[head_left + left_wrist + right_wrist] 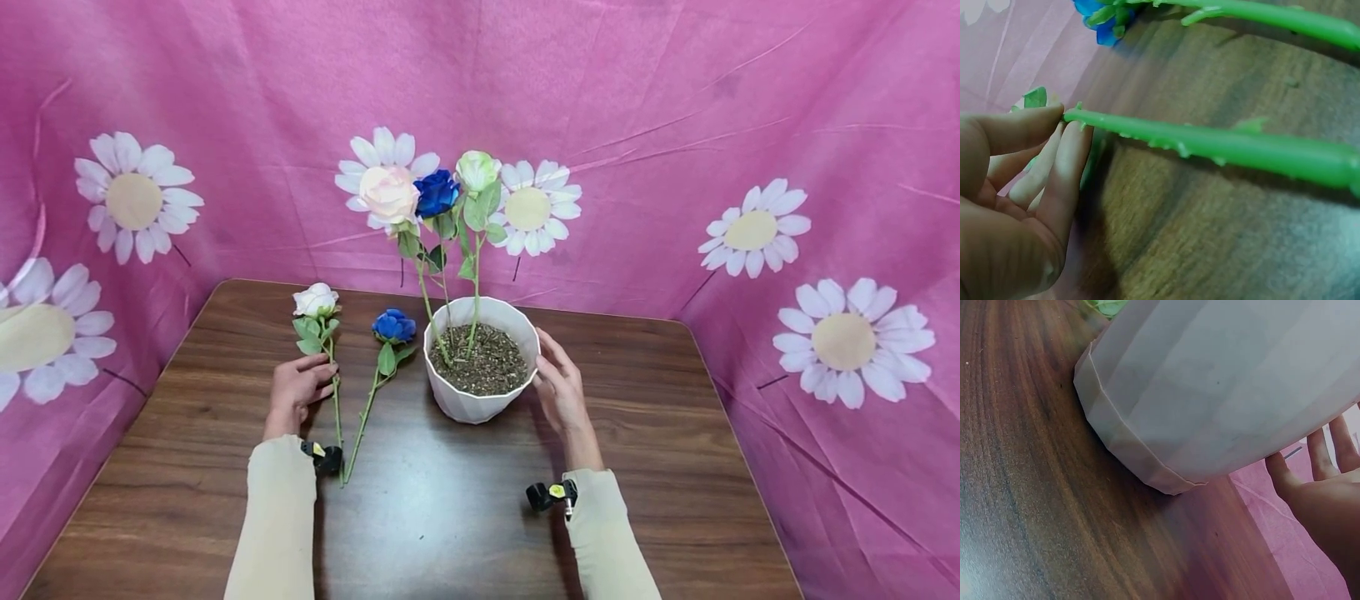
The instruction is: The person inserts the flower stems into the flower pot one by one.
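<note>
My left hand (296,387) pinches the green stem (1210,147) of an artificial white rose (316,298) between thumb and fingers, just below its leaves. The stem runs back toward my wrist, over the table. To its right lies a blue rose (394,326), its stem end close to the white rose's. My right hand (561,392) touches the right side of a white faceted flowerpot (465,408), fingers extended along its wall. Three roses stand upright in the pot's soil (491,371): a pale pink one (388,194), a blue one (437,193) and a greenish-white one (477,171).
The brown wooden table (645,467) carries the pot near its back edge. A pink cloth backdrop (637,83) printed with large daisies surrounds the table's back and sides. Black wrist cameras sit at both cuffs.
</note>
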The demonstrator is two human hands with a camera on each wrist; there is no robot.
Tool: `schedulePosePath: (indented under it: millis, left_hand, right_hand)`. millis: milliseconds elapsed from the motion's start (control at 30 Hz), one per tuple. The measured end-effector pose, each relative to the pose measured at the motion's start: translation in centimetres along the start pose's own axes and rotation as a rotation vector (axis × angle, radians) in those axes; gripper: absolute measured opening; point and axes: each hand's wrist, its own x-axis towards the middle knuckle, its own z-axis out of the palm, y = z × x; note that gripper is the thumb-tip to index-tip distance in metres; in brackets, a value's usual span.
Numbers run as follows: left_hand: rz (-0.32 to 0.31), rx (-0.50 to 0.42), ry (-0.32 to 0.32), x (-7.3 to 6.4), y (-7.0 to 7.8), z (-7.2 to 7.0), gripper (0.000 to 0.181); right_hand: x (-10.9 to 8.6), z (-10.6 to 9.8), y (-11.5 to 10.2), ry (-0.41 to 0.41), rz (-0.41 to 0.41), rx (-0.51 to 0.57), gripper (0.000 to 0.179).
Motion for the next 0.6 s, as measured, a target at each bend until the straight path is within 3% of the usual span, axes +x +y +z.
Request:
schedulePosePath:
  millis: [233,433,600]
  left_hand:
    - [-0.018,-0.112,-0.033,0.0,0.6,-0.3,0.049]
    - [-0.004,-0.240,-0.030,-0.3,1.4,-0.3,0.023]
    - [0.004,-0.367,-0.032,-0.6,1.8,-0.2,0.031]
  right_hand:
    - [0.1,-0.2,0.3,-0.017,-0.017,-0.014,0.047]
    - [0.1,-0.3,0.3,-0.021,-0.016,-0.019,0.047]
    - [0.1,-0.3,0.3,-0.025,-0.019,-0.017,0.047]
